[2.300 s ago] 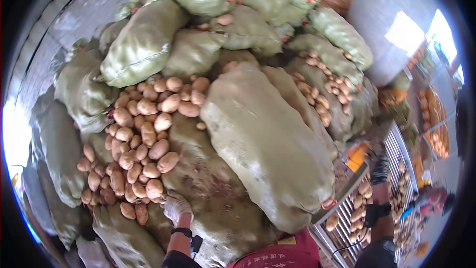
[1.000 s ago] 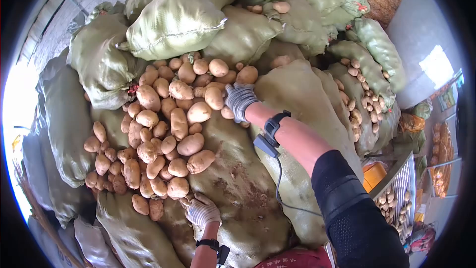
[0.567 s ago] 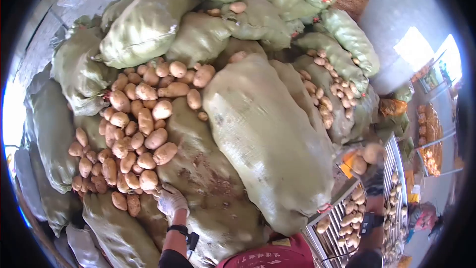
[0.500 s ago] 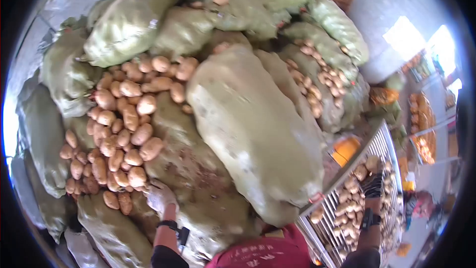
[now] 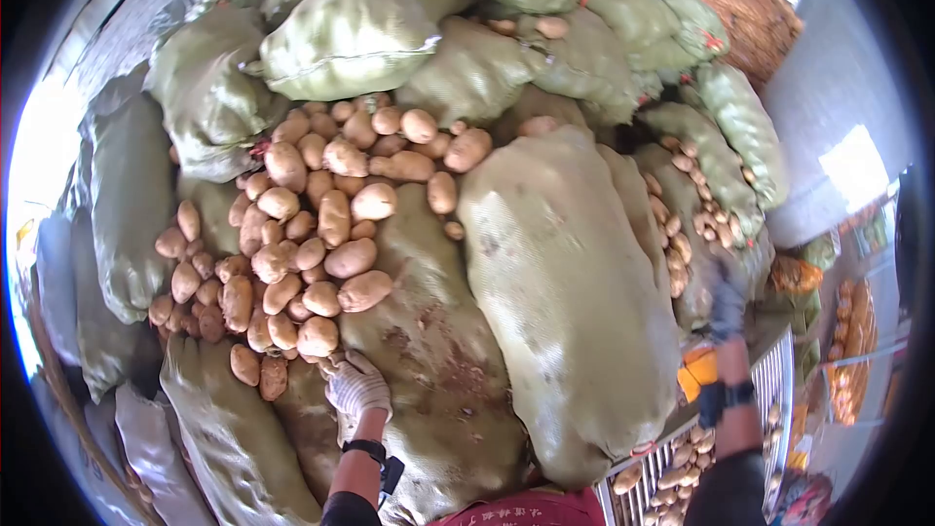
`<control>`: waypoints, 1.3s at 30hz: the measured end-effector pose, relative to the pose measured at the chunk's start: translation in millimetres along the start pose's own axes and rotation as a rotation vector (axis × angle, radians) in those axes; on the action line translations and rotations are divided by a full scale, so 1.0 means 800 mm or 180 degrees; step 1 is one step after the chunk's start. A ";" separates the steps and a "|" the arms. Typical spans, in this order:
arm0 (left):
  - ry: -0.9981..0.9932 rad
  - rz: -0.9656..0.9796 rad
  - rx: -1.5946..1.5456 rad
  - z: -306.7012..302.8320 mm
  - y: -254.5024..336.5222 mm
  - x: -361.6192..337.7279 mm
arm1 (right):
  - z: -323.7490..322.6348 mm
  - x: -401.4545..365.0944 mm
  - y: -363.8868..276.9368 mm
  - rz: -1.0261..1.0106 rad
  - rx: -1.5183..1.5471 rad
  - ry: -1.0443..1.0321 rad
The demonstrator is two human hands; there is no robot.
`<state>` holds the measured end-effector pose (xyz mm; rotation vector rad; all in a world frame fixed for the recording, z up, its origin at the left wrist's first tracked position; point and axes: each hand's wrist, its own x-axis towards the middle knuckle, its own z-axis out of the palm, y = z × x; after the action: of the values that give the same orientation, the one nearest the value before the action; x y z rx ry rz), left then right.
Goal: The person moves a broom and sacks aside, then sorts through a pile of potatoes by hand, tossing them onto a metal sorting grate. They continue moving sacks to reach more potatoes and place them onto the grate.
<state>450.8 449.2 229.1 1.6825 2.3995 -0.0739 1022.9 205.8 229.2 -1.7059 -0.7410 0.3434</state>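
Loose pile of brown, dusty potatoes (image 5: 312, 234): centre-left of frame, spilled in the hollow between stuffed green woven sacks (image 5: 570, 282). The hollow cradles them, which looks like why they haven't rolled off.

Left hand (image 5: 356, 385), white knit glove: lower centre, lying on the sack slope just under the pile's bottom edge. Fingers loosely bent and flat against the cloth, nothing grasped; fingertips touch or nearly touch the lowest round brown potato (image 5: 317, 336). Reads as a brace or stop at the foot of the heap.

Right hand (image 5: 728, 297), dark glove: right of frame, raised, well apart from the pile, motion-blurred. Can't tell whether its fingers are clenched or released, or whether it holds anything.

Black wrist strap (image 5: 367, 449) with a small box on the left wrist; a similar one on the right.

Grey metal slatted tray (image 5: 779, 380): lower right, below the right forearm, more potatoes lying on its bars. Orange box-like object (image 5: 696, 370) just beside it, against the big sack.

Second loose run of potatoes (image 5: 696, 214) on the sacks, upper right.
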 end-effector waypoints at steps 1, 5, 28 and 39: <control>0.0416 0.0154 -0.0004 0.010 -0.004 -0.001 | 0.120 0.032 -0.063 -0.0266 0.0250 -0.0292; 0.0222 -0.0032 -0.0229 0.003 0.000 -0.006 | 0.395 0.123 -0.214 -0.1243 -0.2917 -0.1683; 0.0711 0.0199 -0.0166 0.005 0.001 -0.007 | 0.372 -0.023 -0.242 0.1400 0.3234 -0.3233; 0.1167 0.0404 -0.0028 0.023 -0.008 0.002 | 0.254 -0.244 -0.219 0.2914 0.3779 -0.2688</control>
<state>447.2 445.2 210.2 1.9862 2.5235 0.2888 705.1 256.4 309.5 -0.5693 -0.1233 1.7958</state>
